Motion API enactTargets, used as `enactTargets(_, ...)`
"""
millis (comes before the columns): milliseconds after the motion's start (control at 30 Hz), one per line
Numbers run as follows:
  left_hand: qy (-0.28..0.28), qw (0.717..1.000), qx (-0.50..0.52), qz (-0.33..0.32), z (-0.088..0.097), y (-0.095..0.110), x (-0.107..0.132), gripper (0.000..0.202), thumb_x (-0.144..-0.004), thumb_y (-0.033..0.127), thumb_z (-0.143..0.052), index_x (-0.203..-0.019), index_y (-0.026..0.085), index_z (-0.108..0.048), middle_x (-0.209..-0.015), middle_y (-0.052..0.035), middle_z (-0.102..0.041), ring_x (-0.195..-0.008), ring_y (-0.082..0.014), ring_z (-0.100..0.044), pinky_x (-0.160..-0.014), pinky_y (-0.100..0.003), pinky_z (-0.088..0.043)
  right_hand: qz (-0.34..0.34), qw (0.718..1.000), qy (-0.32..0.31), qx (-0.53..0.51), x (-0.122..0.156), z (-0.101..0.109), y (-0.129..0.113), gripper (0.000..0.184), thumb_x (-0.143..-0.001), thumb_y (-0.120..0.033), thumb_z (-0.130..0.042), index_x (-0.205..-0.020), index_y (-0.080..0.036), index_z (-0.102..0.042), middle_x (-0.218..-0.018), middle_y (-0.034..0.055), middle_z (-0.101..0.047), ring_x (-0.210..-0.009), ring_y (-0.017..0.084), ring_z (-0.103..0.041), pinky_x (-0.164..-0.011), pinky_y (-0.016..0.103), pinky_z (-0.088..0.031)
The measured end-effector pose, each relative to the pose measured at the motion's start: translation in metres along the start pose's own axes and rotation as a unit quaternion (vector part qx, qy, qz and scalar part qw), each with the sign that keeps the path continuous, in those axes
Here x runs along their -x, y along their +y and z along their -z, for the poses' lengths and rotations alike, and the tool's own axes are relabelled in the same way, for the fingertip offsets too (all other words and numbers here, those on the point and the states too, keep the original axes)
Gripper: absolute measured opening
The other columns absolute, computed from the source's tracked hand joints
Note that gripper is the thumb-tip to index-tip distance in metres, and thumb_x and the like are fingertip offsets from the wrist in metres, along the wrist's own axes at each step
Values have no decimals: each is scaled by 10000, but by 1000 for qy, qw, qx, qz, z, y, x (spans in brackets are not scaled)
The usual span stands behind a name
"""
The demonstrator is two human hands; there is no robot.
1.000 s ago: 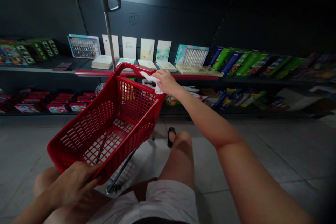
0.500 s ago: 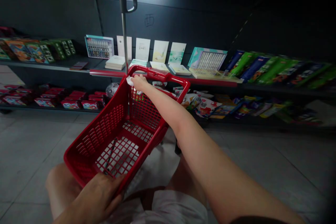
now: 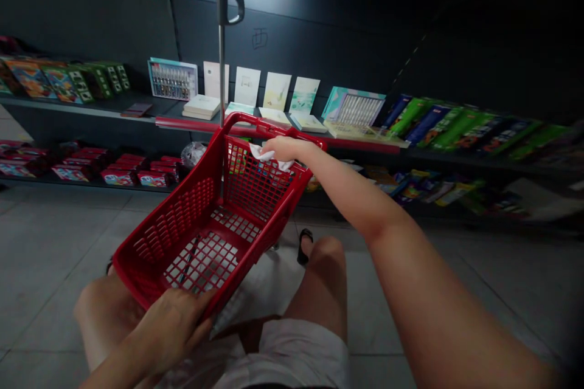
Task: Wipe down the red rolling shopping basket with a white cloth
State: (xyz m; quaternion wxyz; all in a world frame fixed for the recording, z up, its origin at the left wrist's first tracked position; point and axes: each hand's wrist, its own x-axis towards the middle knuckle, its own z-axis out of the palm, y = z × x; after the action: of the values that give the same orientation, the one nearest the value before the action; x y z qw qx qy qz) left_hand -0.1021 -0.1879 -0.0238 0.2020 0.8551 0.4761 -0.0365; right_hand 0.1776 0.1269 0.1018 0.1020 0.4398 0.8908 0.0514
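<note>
Head view: red basket [image 3: 249, 257] clasped by left hand [image 3: 171, 319], white cloth [image 3: 262, 154] pinched in right hand [image 3: 283, 149] at far rim; work judged underway, finished share unclear.

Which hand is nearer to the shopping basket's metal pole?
Right. The right hand, holding a white cloth, is to the right of the metal pole; the left hand grips the near rim of the shopping basket, farther away.

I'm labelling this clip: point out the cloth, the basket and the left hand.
Cloth [image 3: 263, 155], head view: uncovered white part.
Basket [image 3: 229, 237], head view: solid strip of its floor.
Left hand [image 3: 175, 317], head view: back of the hand.
</note>
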Motion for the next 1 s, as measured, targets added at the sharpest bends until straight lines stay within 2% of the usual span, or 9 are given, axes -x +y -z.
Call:
enactTargets(200, 3, 1000, -15, -2, -1, -3, -13, 384, -935, 364, -323, -1104, 179, -613, -825, -95, -708, -759, -248, -666, -691, -339, -459, -15, 994, -73, 82, 87, -11, -37, 289, -773, -113, -540, -988, -148, -730, -950, 133, -720, -834, 239, -662, -739, 327, -440)
enactTargets(333, 8, 1000, -21, -7, 1, -6, -20, 407, -942, 401, -314, -1095, 184, -623, -805, -83, -710, -749, -232, -668, -696, -320, -455, 114, 991, 71, -12, 117, -53, -89, 311, -784, -79, -499, -1005, -138, -709, -967, 116, -704, -895, 208, -623, -845, 346, -435)
enactTargets(433, 2, 1000, -3, 3, 6, -6, -21, 504, -913, 513, -359, -1235, 181, -561, -847, -85, -717, -785, -247, -675, -715, -326, -465, 180, 938, 225, -191, 128, -80, -101, 406, -765, -54, -456, -1090, -161, -673, -1046, 68, -685, -988, 169, -593, -934, 313, -437)
enactTargets(500, 0, 1000, 23, 6, 10, -3, -23, 631, -874, 571, -417, -1366, 178, -447, -946, -97, -719, -862, -264, -675, -753, -337, -474, 55, 874, 394, -278, 129, -98, -94, 471, -768, -56, -410, -1164, -177, -636, -1145, 68, -647, -1105, 176, -551, -1010, 331, -415)
enactTargets(567, -1, 998, 56, -2, 11, 1, -28, 697, -861, 575, -443, -1431, 184, -357, -1013, -97, -712, -919, -266, -669, -782, -336, -476, -150, 771, 534, -314, 120, -120, -86, 531, -799, -71, -347, -1261, -200, -574, -1243, 79, -591, -1211, 194, -490, -1079, 377, -365)
enactTargets(667, 18, 996, 84, -1, 9, 8, -39, 656, -896, 521, -403, -1452, 181, -324, -924, -78, -717, -857, -252, -676, -755, -324, -477, -319, 672, 575, -340, 95, -163, -92, 592, -815, -89, -299, -1375, -186, -469, -1359, 107, -498, -1315, 203, -410, -1120, 392, -328)
enactTargets(833, 25, 992, 121, -9, 10, 11, -48, 525, -928, 416, -363, -1397, 183, -397, -851, -49, -708, -806, -219, -679, -734, -294, -488, -332, 725, 471, -378, 74, -229, -139, 589, -814, -107, -315, -1380, -148, -474, -1383, 134, -494, -1342, 197, -406, -1132, 375, -324)
enactTargets(933, 12, 988, 152, -13, 13, 7, -47, 501, -931, 394, -368, -1386, 186, -399, -951, -53, -709, -871, -215, -677, -776, -291, -501, -298, 806, 349, -375, 93, -237, -137, 577, -771, -112, -370, -1315, -170, -554, -1333, 108, -555, -1293, 200, -462, -1113, 337, -348)
enactTargets(1000, 12, 986, 165, -6, 14, 4, -45, 503, -930, 398, -371, -1387, 188, -398, -985, -54, -708, -898, -220, -676, -802, -296, -508, -308, 820, 297, -380, 108, -227, -114, 576, -742, -99, -365, -1266, -160, -596, -1286, 104, -592, -1234, 194, -515, -1083, 302, -376)
